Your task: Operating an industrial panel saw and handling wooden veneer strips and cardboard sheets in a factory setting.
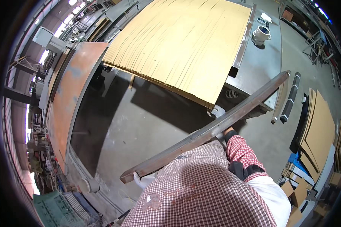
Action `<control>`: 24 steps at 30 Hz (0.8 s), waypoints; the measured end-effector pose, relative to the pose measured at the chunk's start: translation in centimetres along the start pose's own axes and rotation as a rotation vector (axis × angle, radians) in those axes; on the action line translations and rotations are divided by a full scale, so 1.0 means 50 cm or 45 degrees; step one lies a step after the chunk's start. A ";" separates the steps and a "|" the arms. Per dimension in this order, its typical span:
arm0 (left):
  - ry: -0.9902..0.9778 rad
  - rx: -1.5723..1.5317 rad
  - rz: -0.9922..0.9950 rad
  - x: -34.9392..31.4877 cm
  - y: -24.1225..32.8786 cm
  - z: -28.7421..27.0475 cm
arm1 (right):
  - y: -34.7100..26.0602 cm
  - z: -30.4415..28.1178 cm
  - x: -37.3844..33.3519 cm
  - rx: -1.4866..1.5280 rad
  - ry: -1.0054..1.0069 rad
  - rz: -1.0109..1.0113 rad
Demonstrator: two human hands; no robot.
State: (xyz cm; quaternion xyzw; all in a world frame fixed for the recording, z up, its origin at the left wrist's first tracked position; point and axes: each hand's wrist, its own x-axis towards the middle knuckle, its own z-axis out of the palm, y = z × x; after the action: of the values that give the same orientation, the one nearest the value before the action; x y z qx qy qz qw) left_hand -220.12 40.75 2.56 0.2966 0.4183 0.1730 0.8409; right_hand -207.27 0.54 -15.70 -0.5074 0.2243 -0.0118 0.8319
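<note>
A long grey steel bar (216,126) runs slantwise from my chest up to the right, over the concrete floor. My left hand (143,181), in a white glove, grips the bar's near lower end. My right hand (217,112), also in a white glove, holds the bar near its middle and is partly hidden behind it. The red checked sleeve of my right arm (239,150) reaches up to it. The bar's far end hangs over the corner of a grey metal table (258,64).
A wide stack of tan boards (182,45) lies on the table, with a white mug-like pot (261,34) beside it. A rusty sheet (70,94) stands at the left. More tan boards (320,128) and cardboard boxes (297,191) lie at the right.
</note>
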 end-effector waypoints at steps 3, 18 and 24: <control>-0.098 0.012 -0.128 0.007 0.000 0.023 | 0.040 -0.079 0.012 0.028 -0.131 -0.058; -0.193 0.172 -0.209 0.063 0.033 0.119 | 0.015 -0.047 -0.029 0.386 -0.081 -0.170; -0.239 0.246 -0.228 0.087 0.056 0.155 | -0.049 0.057 -0.065 0.643 0.035 -0.032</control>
State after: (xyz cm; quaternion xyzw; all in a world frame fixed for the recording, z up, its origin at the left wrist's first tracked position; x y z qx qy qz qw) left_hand -211.45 42.48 5.42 0.3526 0.3774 0.0279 0.8559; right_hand -208.59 2.56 -11.36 -0.2861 0.2192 -0.0848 0.9289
